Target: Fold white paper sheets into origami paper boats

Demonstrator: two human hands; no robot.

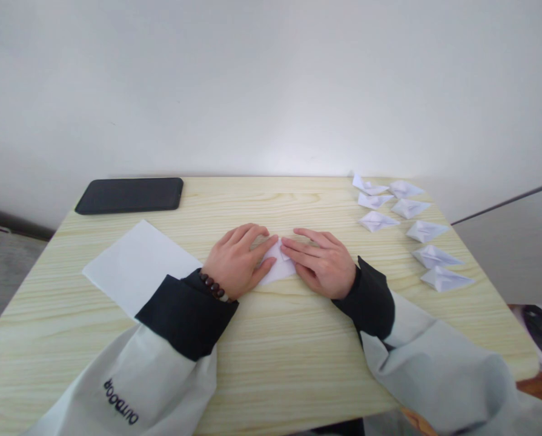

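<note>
A small piece of white folded paper (277,266) lies flat at the middle of the pale wooden table (271,351). My left hand (237,260) rests on its left side, fingers stretched out and pressing down; a dark bead bracelet circles that wrist. My right hand (320,261) lies on the paper's right side, fingers also flat, fingertips nearly touching those of the left hand. Most of the paper is hidden under both hands.
A flat white sheet of paper (137,266) lies to the left, partly under my left sleeve. A black phone (129,195) sits at the back left. Several folded white paper shapes (411,233) line the right edge. A white wall stands behind.
</note>
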